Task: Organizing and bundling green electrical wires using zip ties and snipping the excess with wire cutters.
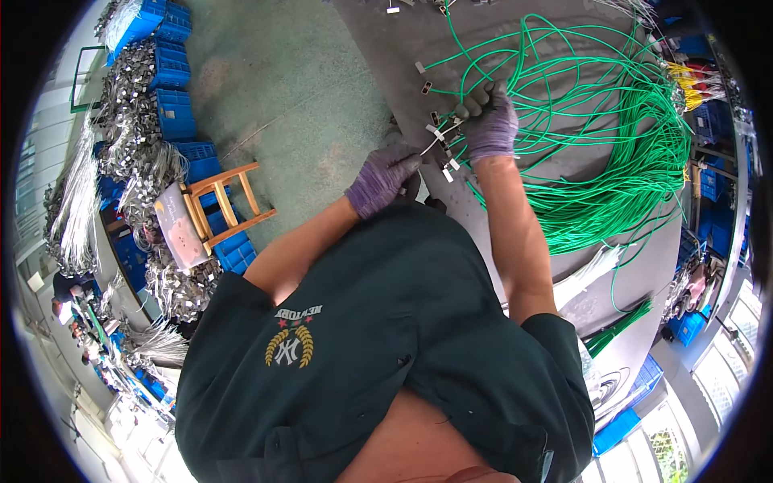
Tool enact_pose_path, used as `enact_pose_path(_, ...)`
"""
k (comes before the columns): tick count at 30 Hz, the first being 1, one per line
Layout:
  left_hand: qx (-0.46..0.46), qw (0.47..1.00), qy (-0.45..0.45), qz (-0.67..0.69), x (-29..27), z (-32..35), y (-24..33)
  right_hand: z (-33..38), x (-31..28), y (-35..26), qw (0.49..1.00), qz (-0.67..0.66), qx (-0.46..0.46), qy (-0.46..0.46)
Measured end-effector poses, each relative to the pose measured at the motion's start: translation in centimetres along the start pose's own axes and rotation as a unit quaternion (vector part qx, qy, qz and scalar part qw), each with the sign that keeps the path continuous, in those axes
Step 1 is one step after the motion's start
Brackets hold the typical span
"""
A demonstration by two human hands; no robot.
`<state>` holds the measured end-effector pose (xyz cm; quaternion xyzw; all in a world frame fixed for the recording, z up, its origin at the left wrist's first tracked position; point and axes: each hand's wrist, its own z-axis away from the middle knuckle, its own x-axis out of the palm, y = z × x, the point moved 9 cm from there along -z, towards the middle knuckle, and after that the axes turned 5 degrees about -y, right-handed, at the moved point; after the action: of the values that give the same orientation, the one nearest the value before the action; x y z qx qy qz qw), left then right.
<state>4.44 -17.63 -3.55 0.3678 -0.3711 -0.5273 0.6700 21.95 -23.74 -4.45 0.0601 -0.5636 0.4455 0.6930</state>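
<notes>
My left hand [385,179], in a purple knit glove, is closed on one end of a thin white strip [435,145] that looks like a cable tie. The strip runs up and right to the fingertips of my right hand [493,125]. That hand wears a purple glove with dark grey fingertips; its fingers are curled round green cables [555,60], though part of the grip is hidden. Small black and white connectors [448,171] on cable ends lie between my hands, over the grey table's edge. Long green cables loop rightward into a thick coiled bundle [636,185].
The grey table [394,40] fills the right side. A wooden stool [228,205] stands on the green floor at left, near blue crates [175,113] heaped with cables [133,113]. A smaller green bundle [620,326] lies at the table's near right. Yellow wires [688,84] sit beyond the coil.
</notes>
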Motion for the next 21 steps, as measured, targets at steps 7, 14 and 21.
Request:
enact_pose_path(7, 0.057, 0.994, 0.068, -0.066, -0.3, 0.1, -0.7, 1.6, -0.9, 3.2, 0.998, -0.004, 0.038, 0.056)
enact_pose_path(14, 0.052, 0.996, 0.045, -0.064, 0.1, 0.5, 0.5, 3.0, -1.2, 2.8, 0.977, 0.088, 0.028, 0.193)
enact_pose_path(21, 0.076, 0.987, 0.067, -0.125, 0.2, 0.2, 0.3, 0.0, -1.9, 0.4, 0.996, 0.018, 0.001, 0.089)
